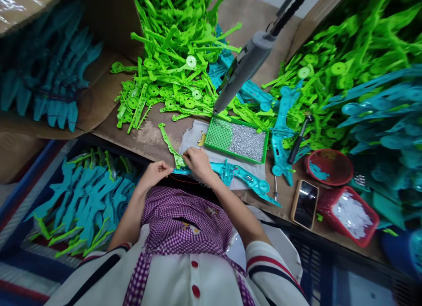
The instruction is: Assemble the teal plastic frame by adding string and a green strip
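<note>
A long blue plastic toy bow part (250,178) lies across the table's front edge, close to my body. At its left end a bright green plastic arm (169,142) stands up and away from me. My right hand (198,163) is closed on the green arm where it meets the blue part. Beside that joint my left hand (154,176) pinches at the blue part's left tip; what lies between its fingertips is hidden. A thin red string (182,180) hangs below the blue part.
A grey power screwdriver (242,68) hangs over a green tray (214,147) of small metal pieces. Green arms (178,73) are heaped behind. On the right are a hammer (298,141), a phone (305,204) and red bowls (329,165). A crate of assembled parts (89,196) stands left.
</note>
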Motion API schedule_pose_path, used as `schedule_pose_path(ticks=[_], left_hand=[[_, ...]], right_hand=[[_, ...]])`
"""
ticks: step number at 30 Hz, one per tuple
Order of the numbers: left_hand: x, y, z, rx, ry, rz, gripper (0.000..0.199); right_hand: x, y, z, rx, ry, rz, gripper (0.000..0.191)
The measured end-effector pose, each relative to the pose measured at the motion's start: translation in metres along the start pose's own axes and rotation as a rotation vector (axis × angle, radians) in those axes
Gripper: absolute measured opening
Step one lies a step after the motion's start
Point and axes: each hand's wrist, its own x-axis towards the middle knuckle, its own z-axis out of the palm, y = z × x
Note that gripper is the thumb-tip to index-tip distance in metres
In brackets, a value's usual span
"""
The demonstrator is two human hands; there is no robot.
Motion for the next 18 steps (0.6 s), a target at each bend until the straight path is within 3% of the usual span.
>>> schedule_pose_path(ticks=[2, 5, 8, 10, 13, 16, 18], left_hand=[[-0.001, -0.003, 0.003, -0.014, 0.007, -0.001, 0.043], [-0.007, -0.006, 0.003, 0.024, 0.0, 0.005, 0.043], [-0.024, -0.001, -0.008, 0.24, -0.008, 0.09, 0.041], [-0.037, 0.012, -0.018, 0.419, 0.004, 0.206, 0.043], [-0.048, 0.043, -0.027, 0.535, -0.074, 0.38, 0.025], [-0.036, 0.071, -0.026, 0.514, -0.072, 0.488, 0.028], [-0.021, 0.082, -0.026, 0.499, -0.004, 0.489, 0.029]], right_hand=[[-0.006, 0.007, -0.001, 0.099, 0.001, -0.009, 0.019], [-0.026, 0.02, -0.003, 0.279, 0.148, -0.01, 0.028], [-0.048, 0.024, -0.007, 0.4, 0.248, -0.023, 0.038], [-0.059, 0.018, -0.011, 0.455, 0.247, -0.02, 0.041], [-0.064, -0.002, -0.016, 0.543, 0.221, -0.037, 0.043], [-0.055, -0.019, -0.019, 0.629, 0.069, -0.128, 0.05], [-0.047, -0.019, -0.02, 0.681, 0.045, -0.086, 0.044]])
